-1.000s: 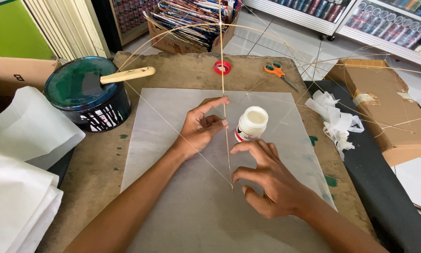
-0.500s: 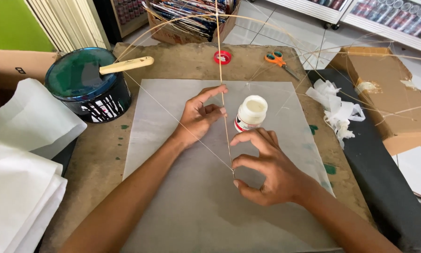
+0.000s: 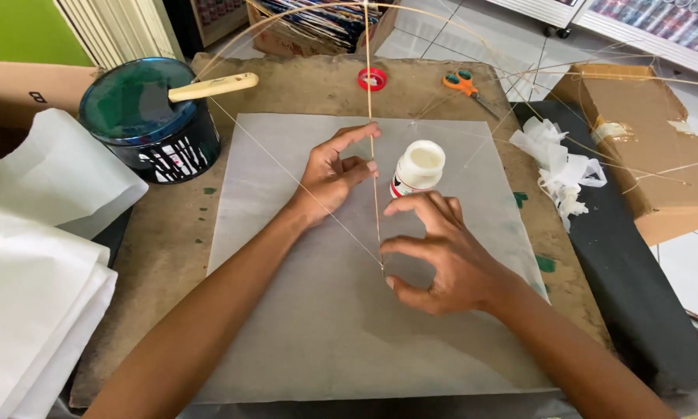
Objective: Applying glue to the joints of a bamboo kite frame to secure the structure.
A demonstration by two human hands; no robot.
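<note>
My left hand [image 3: 335,177] lies on the translucent paper sheet [image 3: 318,334], fingers spread, fingertips pressing the thin bamboo stick [image 3: 373,155] flat so it can't roll. My right hand [image 3: 442,256] sits nearer, thumb and forefinger closing to a narrow pinch at the stick's near end, where the strings [image 3: 287,174] seem to converge. Looks like it is steadying that joint; I can't tell whether it actually grips stick or string there, too fine to resolve.

Stick runs near-to-far down the sheet's middle; sheet lies flat on the brown worktable [image 3: 162,256].

White glue bottle [image 3: 417,168] stands upright just right of the stick, between both hands, cap off as far as I can see, so within easy reach. Dark paint tub [image 3: 148,124] far left with a wooden-handled brush [image 3: 209,87] resting across its rim. Red tape roll [image 3: 372,78] and orange scissors [image 3: 464,84] at the far edge. Crumpled white scraps [image 3: 558,167] to the right, cardboard box [image 3: 644,147] beyond them. White paper stack [image 3: 31,310] near left, cut off by the frame.

The stick's far end and curved frame pieces run out of frame. The right-side strings are barely visible against the table.
</note>
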